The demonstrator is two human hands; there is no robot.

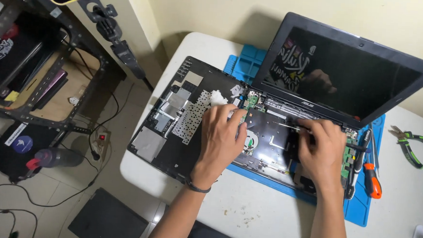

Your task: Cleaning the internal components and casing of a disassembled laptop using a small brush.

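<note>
The opened laptop (278, 137) lies on a blue mat (358, 209) near the far edge of the white surface (245, 212). Its screen (344, 68) stands up, dark. The top cover with the keyboard (178, 117) is already off and lies upside down at the left edge, so the green boards and the fan inside are bare. It looks like the opening part is done and the inside work is in hand; nothing is put back yet. The left hand (222, 134) rests flat on the inside parts, fingers a little bent, holding nothing I can see. The right hand (321, 149) is curled and pinches thin metal tweezers (288, 126) that point left. Screwdrivers (370, 178) lie beside it, and pliers (410, 144) sit near the right edge.
</note>
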